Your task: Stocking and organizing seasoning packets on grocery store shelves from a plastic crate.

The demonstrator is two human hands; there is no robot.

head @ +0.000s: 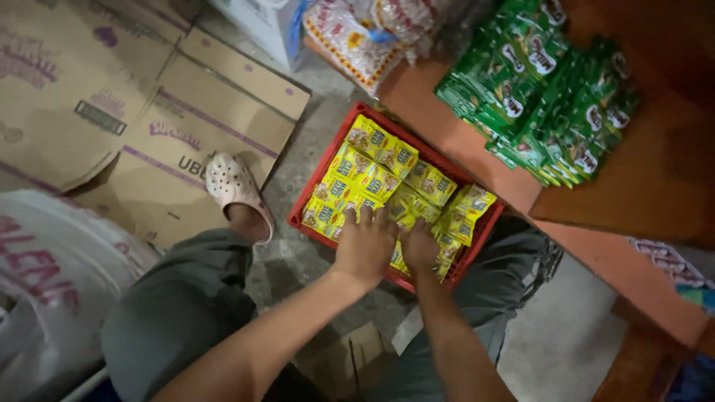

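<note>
Head view, looking down. A red crate (311, 195) stands on the concrete floor (298, 257) between the person's knees, its long axis running from near left to far right. It is filled with yellow sachets (372, 160) laid flat in overlapping rows — their long sides mostly follow the crate's long axis. The left hand (365, 242) lies palm down on the near row, fingers spread narrowly and pointing far, pressing on the sachets; whether it grips one cannot be told. The right hand (418, 248), just beside it and touching the same row, is curled with its fingers tucked among the sachets. Flattened cardboard boxes (186, 112) lie on the floor at far left under a pale clog (232, 186). Green sachet strips (544, 89) hang over an orange shelf (462, 141) at far right.
</note>
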